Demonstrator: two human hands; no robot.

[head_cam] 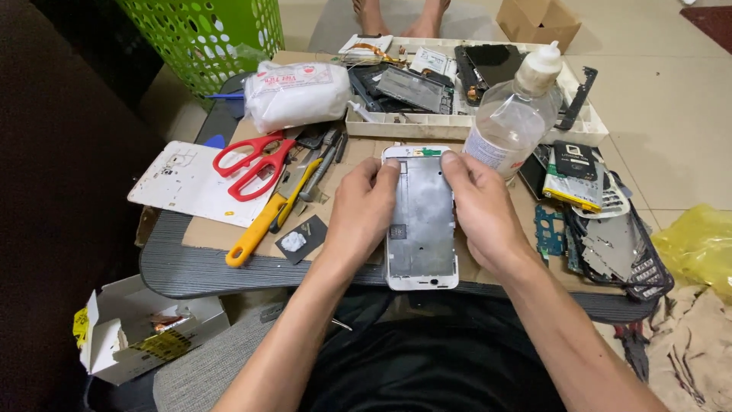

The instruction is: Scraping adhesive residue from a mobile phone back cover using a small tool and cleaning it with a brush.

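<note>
While gripped at its top corners by left hand [364, 207] and right hand [479, 206] — white phone frame [421, 221] overhanging table [183, 271] near edge; scissors [255, 164] at ten o'clock, bottle [515, 114] at one — crowded.

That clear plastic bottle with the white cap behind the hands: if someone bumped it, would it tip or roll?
The clear bottle stands upright, tall over a narrow base, so it probably tips easily. Its round body would likely roll afterwards. It looks largely empty, hence probably light and easily shoved into the parts tray behind.
</note>
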